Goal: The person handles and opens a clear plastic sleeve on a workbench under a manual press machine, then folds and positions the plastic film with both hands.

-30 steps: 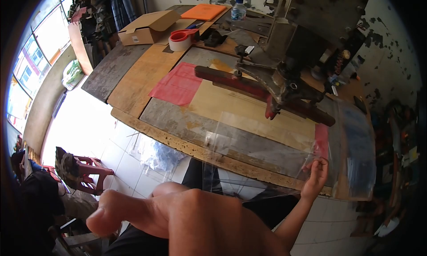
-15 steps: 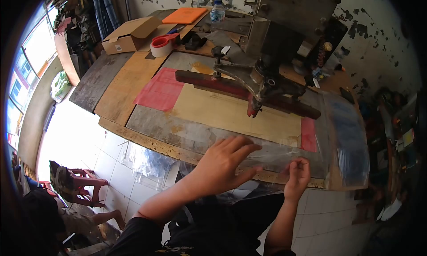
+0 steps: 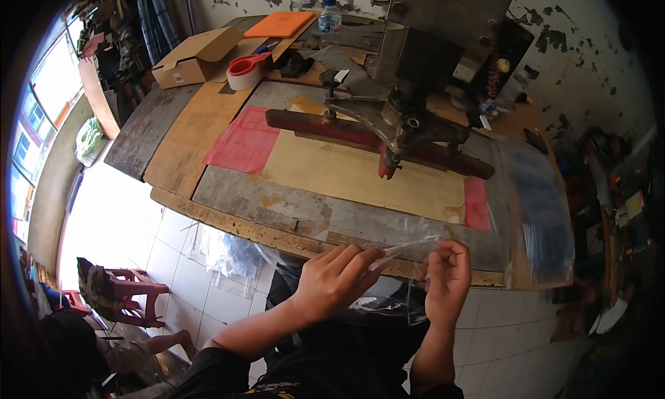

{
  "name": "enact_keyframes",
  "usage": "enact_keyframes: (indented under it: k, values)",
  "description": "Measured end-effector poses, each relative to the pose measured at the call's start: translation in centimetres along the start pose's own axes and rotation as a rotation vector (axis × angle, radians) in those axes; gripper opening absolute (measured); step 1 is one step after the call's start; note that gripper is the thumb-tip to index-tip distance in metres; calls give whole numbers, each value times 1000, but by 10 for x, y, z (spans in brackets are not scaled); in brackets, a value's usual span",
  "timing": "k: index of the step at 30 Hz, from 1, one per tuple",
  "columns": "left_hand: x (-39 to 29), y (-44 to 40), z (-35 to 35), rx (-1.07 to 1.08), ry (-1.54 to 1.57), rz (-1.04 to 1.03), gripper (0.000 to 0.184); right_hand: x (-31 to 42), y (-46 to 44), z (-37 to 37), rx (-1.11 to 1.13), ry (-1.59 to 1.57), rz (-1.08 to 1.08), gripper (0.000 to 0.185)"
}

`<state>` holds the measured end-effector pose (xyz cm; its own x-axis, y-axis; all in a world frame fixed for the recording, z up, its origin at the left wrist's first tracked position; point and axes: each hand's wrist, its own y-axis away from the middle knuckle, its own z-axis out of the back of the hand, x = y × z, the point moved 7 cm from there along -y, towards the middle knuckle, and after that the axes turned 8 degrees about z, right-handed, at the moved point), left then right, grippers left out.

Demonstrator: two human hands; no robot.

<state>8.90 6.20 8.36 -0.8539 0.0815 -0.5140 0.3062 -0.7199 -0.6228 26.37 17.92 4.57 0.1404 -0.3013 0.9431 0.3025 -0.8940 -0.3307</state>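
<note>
A clear plastic sheet [image 3: 409,248] stretches between my two hands at the front edge of the worktable. My left hand [image 3: 339,278] has its fingers closed on the sheet's left part. My right hand [image 3: 447,274] pinches its right end between thumb and fingers. Part of the sheet hangs below the table edge, over my lap. Behind my hands, a pale yellow strip [image 3: 360,177] lies on the grey board [image 3: 228,191], with a pink piece [image 3: 239,141] at its left end. The long red-edged bar [image 3: 312,127] of a press stands over the strip.
The press head [image 3: 443,66] rises at the back. A cardboard box [image 3: 197,58], a tape roll in a red dispenser [image 3: 244,72], an orange folder [image 3: 280,23] and a water bottle [image 3: 330,16] stand at the back left. Clear bluish sheets [image 3: 544,212] lie at right. Another person sits lower left near a red stool [image 3: 128,291].
My left hand has moved down toward me and closed on the plastic sheet. My right hand has shifted slightly left, and the sheet is now lifted between both hands.
</note>
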Motion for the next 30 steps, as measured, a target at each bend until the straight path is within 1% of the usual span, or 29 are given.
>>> enact_keyframes:
  k: [1,2,4,6,8,9,11,12,14,15,16,17,20,22,23,25,26,28,30]
  values:
    - [-3,0,2,9,43,47,24,1,1,-2,3,12,-11,20]
    - [-4,1,3,8,44,46,24,4,2,-4,3,13,-10,20]
    - [-8,4,-1,88,46,14,20,7,4,-6,-1,88,-35,22]
    - [-10,5,1,122,49,33,18,7,7,-6,5,96,-20,23]
    - [-8,8,-3,198,25,109,17,8,7,-6,13,103,-4,24]
    - [-11,7,-2,197,25,110,17,10,8,-7,15,114,3,24]
    - [-9,0,4,104,79,226,16,14,9,-8,17,125,9,24]
    - [-9,-3,2,104,79,226,16,14,9,-8,21,99,-5,24]
    - [-7,-9,6,-11,63,178,17,13,10,-8,25,73,-21,25]
    - [-3,-10,4,-10,63,178,17,11,10,-10,60,62,-30,27]
    - [-1,-10,1,18,116,132,16,10,10,-11,95,53,-40,29]
    - [0,-10,-1,45,169,84,16,11,11,-11,94,53,-40,29]
    - [5,-11,-6,89,172,50,14,14,7,-10,84,121,-48,34]
    - [5,-13,-4,90,153,16,14,59,2,-21,111,770,580,37]
    - [3,-14,-4,91,132,-17,15,65,0,-21,108,772,581,37]
    - [-1,-19,-1,94,109,-64,16,83,5,-35,250,761,727,43]
    - [-5,-21,1,96,83,-106,18,84,4,-35,247,763,727,43]
    - [-8,-24,3,101,73,-132,20,80,3,-48,456,700,736,50]
    - [-8,-25,4,103,61,-156,22,76,-1,-47,423,688,775,49]
